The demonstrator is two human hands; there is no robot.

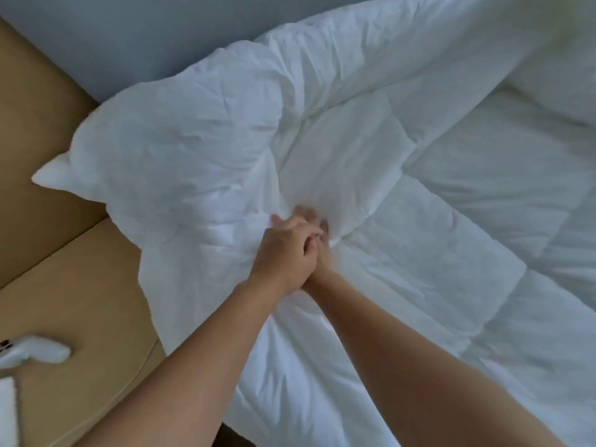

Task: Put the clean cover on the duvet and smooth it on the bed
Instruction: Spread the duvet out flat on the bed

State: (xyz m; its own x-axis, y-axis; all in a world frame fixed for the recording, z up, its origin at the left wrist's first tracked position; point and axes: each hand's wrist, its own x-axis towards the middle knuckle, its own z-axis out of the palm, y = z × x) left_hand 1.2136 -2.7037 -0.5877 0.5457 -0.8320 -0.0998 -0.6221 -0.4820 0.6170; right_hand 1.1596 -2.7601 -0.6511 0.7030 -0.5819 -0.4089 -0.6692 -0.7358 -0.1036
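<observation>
Duvet (451, 221) fills centre and right of frame, long axis lower centre to upper right. Cover (180, 156) corner points left. Left hand (283, 253) grip curled into bunched cover at centre; right hand (324, 253) grip blurred, cannot tell.

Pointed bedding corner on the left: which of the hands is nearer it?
Left. The left hand lies right of the bedding corner; the right hand lies just beyond, touching the left.
</observation>
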